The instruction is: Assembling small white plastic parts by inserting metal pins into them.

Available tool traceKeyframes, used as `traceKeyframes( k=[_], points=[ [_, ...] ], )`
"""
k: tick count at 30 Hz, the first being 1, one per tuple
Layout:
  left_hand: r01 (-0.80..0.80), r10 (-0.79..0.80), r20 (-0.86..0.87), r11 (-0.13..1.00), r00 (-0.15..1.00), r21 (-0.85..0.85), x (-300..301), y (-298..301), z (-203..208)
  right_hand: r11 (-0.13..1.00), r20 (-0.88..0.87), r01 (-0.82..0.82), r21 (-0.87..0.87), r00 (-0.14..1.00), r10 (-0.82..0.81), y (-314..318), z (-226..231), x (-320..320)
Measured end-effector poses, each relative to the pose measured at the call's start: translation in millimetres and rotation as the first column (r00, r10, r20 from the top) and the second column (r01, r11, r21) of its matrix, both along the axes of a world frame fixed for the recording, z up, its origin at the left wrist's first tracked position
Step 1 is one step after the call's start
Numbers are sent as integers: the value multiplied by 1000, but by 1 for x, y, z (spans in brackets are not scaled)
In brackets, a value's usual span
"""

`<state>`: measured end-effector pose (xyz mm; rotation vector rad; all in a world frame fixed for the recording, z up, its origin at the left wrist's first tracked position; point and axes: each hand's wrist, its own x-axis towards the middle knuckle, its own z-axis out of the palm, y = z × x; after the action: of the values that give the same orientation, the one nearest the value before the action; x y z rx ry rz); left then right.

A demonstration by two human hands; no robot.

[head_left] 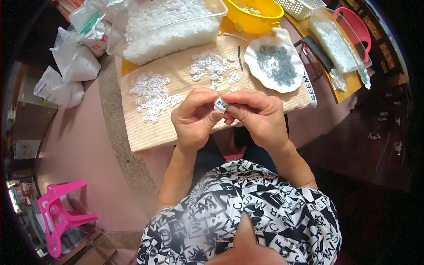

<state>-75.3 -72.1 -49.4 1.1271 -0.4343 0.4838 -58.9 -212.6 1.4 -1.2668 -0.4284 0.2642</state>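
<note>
My left hand (192, 117) and my right hand (262, 115) meet over the near edge of the cloth-covered table. Between their fingertips they pinch a small white two-hole cord lock (220, 104), its holes turned up toward me. Just beyond lies a loose group of white cord-lock pieces (207, 65), and a wider pile of similar white pieces (152, 93) spreads to the left. A white scalloped dish (252, 66) at the right holds many tiny dark grey parts, perhaps springs. Whether a grey part sits inside the held piece is hidden.
A clear bin (174, 25) full of white pieces stands at the back, beside a yellow basin (254, 22). A thin black strip (240, 58) lies near the dish. Right are another clear box (338, 44) and a red basket (355, 28). White bags (75, 59) and a pink stool (62, 216) are left.
</note>
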Motion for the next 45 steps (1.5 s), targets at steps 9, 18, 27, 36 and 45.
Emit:
traceKeyframes(
  k=[9,18,27,36,45],
  points=[
    [64,-72,-85,994,994,-90,3,-2,-6,1000,-175,3,-3,985,-4,-1,-4,7],
    [92,-110,-115,985,987,-147,9,-5,-12,999,-237,-25,29,971,32,-3,-14,17],
    [-87,85,-424,996,901,15,0,13,-21,949,99,215,-229,975,-197,-16,1,92],
    [-294,519,-406,816,752,498,25,43,-30,512,542,650,-562,757,-365,-90,-21,335],
    [-445,711,83,341,699,828,60,68,-34,476,551,540,-694,824,-131,-96,-29,167]
  ],
)
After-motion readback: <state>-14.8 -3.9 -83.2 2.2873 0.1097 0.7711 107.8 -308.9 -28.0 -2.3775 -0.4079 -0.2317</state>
